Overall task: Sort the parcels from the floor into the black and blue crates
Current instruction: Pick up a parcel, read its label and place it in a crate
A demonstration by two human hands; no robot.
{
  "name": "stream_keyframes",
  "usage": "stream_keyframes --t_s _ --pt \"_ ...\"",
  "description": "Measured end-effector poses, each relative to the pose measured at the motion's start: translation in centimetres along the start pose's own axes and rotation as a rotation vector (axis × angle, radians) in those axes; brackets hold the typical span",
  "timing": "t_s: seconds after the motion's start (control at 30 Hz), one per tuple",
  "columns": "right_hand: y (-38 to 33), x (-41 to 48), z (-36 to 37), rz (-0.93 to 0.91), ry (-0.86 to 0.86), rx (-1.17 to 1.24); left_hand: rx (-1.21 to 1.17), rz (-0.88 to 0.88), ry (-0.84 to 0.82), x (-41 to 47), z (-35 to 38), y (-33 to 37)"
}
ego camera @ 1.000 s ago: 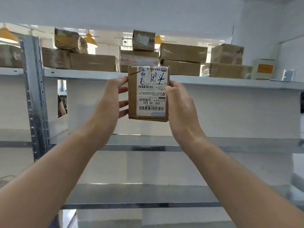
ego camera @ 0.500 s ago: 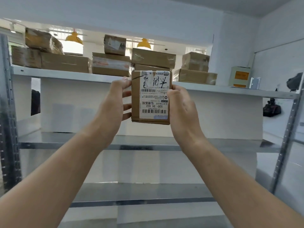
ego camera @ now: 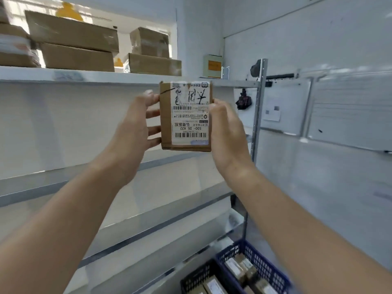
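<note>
I hold a small brown cardboard parcel [ego camera: 186,115] upright in front of me at chest height, its white shipping label facing me upside down. My left hand [ego camera: 135,132] grips its left edge with the fingers curled behind it. My right hand [ego camera: 227,132] grips the right edge. Low at the bottom right stand the blue crate [ego camera: 258,262] and, left of it, the black crate [ego camera: 197,279], each holding brown parcels.
A metal shelf rack [ego camera: 257,115] fills the left and centre, with several cardboard boxes [ego camera: 74,45] on its top shelf. A white wall with a whiteboard [ego camera: 347,107] runs along the right.
The view has swung to the right and down, bringing the crates into sight at the bottom right. Both hands keep the same hold on the parcel.
</note>
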State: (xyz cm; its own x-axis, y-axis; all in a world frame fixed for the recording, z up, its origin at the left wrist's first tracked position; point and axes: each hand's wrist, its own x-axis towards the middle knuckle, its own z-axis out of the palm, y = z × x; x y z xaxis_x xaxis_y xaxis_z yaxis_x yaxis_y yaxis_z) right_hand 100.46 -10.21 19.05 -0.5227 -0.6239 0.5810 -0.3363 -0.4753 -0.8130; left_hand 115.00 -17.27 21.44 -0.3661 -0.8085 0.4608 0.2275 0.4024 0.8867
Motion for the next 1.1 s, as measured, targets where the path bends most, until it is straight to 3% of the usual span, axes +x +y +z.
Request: stream_keyframes --t_s 0.27,0.5,1.1 --pt "2.0 -4.0 -5.2 0.072 0.219 -0.155 -0.133 -0.113 -0.228 -0.9 5.0 -4.1" --pt "5.2 -8.3 -9.4 0.163 0.297 -0.222 -0.158 -0.266 -0.262 -4.2 9.0 -8.7" --pt "12.4 -13.3 -22.4 0.296 0.237 -0.177 -0.057 -0.347 -0.29 -12.5 22.4 -14.6"
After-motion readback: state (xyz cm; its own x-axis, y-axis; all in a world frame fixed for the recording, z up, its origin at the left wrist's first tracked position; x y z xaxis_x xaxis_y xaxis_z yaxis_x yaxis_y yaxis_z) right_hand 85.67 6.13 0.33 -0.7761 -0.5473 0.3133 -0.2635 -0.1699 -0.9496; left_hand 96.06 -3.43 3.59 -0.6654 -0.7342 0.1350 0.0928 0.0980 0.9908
